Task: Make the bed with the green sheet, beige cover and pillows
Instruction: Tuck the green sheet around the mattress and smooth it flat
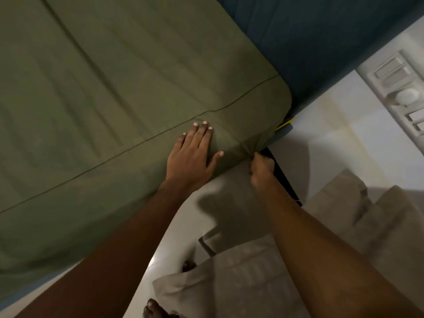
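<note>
My left grip (192, 152) lies flat, fingers straight, on the green sheet (114, 88) near its corner. My right grip (261, 169), just beside it, is clamped on the sheet's bunched edge below — the beige cover (231, 285) lies on the floor (321, 143).

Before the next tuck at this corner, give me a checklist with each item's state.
1. Left hand flat on the sheet, pinning it: ok.
2. Right hand pinches the gathered sheet at the bed's corner: ok.
3. Sheet top smooth: not ok, creases show.
4. Edge tucked under: cannot tell, hidden.
5. Beige bedding off the floor: not ok, it lies by the feet.
</note>
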